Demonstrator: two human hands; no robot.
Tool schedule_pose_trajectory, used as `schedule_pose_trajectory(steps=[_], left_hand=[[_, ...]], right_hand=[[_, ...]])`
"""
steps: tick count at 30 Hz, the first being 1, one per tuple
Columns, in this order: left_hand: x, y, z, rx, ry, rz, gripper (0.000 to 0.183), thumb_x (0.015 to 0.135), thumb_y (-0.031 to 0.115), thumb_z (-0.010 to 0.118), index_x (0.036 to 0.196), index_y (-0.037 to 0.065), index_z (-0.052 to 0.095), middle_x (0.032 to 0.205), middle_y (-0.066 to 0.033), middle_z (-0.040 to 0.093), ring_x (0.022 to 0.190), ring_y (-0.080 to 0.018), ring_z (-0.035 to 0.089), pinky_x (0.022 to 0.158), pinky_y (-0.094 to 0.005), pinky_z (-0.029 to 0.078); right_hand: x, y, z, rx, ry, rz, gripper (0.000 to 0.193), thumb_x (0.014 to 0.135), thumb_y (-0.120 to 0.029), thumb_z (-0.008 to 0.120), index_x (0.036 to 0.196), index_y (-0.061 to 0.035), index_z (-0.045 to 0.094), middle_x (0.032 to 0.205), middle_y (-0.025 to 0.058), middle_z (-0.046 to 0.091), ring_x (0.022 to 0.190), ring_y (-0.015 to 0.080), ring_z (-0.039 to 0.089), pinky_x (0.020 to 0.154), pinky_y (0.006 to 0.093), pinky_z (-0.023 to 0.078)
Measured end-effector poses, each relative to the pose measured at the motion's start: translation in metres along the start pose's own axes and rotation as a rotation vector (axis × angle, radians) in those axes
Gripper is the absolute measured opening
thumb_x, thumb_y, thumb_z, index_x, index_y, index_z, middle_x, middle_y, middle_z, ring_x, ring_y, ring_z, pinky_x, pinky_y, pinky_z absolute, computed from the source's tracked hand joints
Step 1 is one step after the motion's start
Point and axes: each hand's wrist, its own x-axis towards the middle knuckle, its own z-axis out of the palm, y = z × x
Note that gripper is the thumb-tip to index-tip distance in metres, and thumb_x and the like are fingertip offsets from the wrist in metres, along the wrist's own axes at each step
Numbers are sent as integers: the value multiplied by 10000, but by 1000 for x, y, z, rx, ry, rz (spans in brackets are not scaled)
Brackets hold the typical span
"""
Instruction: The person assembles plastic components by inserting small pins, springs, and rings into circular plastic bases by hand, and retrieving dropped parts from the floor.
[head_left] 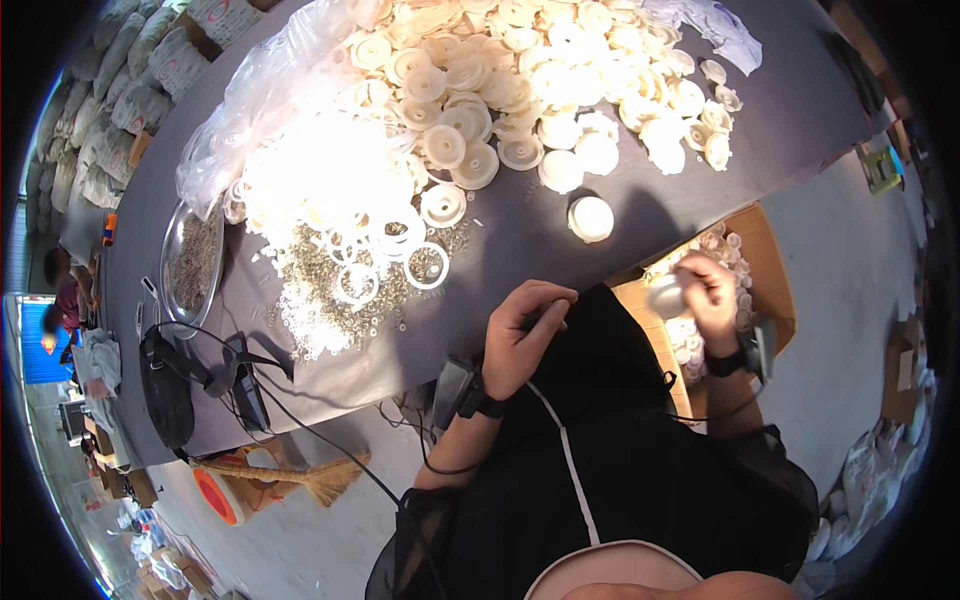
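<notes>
My right hand (712, 298) is over an open cardboard box at the table's edge. Its fingers are closed on a white round plastic part (666, 297), slightly blurred. My left hand (525, 330) is just off the table's near edge, fingers curled and thumb pressed in; whatever they hold, if anything, is hidden. One white round cap-like part (591, 219) stands alone on the grey tabletop (500, 240), ahead of both hands. Beyond it lies a large heap of cream-white round plastic parts (470, 90).
The cardboard box (775, 270) holds many similar parts. White rings (427, 266) and small metal pieces (315, 290) lie on the table's left half, near a metal tray (192, 258). Cables run from a black device (250, 385) toward me. A straw broom (330, 480) is below the table.
</notes>
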Motion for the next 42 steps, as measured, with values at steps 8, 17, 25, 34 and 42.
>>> schedule_pose_trajectory(steps=[8, 17, 25, 34, 42], left_hand=[[-7, -1, -6, 110, 173, -38, 151, 843, -29, 550, 980, 4, 603, 879, -32, 597, 698, -57, 525, 625, -194, 434], [-14, 3, -47, 1037, 503, 299, 251, 764, 18, 621, 1013, 17, 591, 1002, -141, 566, 920, -297, 553, 814, -364, 442], [-44, 1, -86, 1277, 778, 158, 305, 777, 46, 573, 1081, 24, 570, 1071, -150, 556, 993, -314, 500, 891, -401, 366], [-49, -3, -116, 949, 931, 207, 200, 782, -31, 549, 976, 1, 588, 882, -111, 575, 774, -237, 545, 714, -310, 445], [-95, -5, -185, 1496, 1176, 55, 436, 757, -45, 492, 1191, -3, 469, 1057, -203, 470, 970, -339, 484, 846, -397, 401]], right_hand=[[-27, 46, -83, -1049, 203, 146, 236, 799, -122, 593, 1002, -9, 630, 977, 148, 644, 861, 294, 626, 750, 330, 495], [76, -42, 106, -338, -240, -441, 254, 776, -5, 600, 1030, -16, 604, 944, 129, 621, 812, 267, 605, 705, 306, 486], [96, -36, 185, -459, -313, -475, 323, 781, -66, 571, 1104, -66, 557, 1026, 97, 586, 924, 292, 561, 764, 353, 473], [73, -29, 185, -149, -286, -278, 233, 751, -29, 608, 982, -58, 604, 892, 86, 588, 759, 251, 580, 654, 318, 480], [74, -28, 183, -160, -271, -332, 186, 743, -32, 629, 929, -43, 626, 861, 75, 603, 673, 199, 572, 562, 273, 466]])
